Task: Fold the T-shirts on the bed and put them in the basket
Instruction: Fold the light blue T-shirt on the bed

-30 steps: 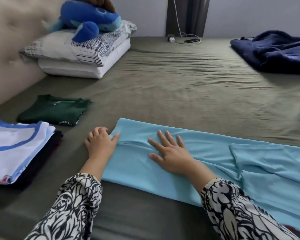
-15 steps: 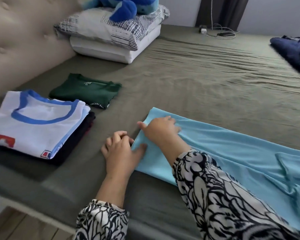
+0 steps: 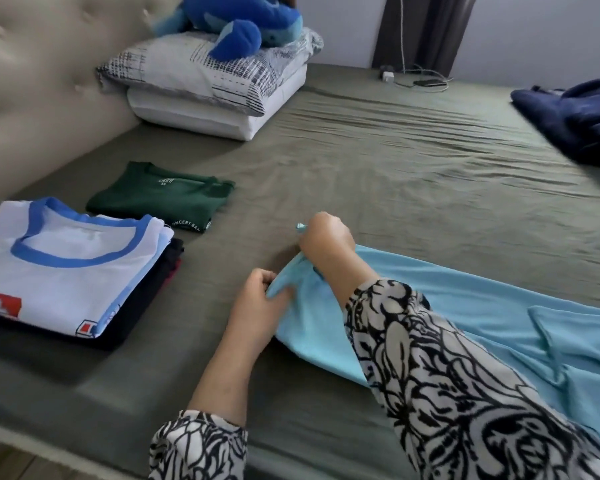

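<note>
Light-blue T-shirt [image 3: 465, 317] flat on bed, left end lifted; folded shirts stacked [image 3: 59, 268]

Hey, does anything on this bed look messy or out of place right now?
Mostly tidy. The navy blanket lies crumpled at the far right, and the blue shirt's right end is bunched. Both hands, left and right, grip its left end.

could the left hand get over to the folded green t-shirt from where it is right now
Probably yes. The left hand pinches the light blue T-shirt and would have to release it, but only bare sheet lies between it and the green T-shirt.
</note>
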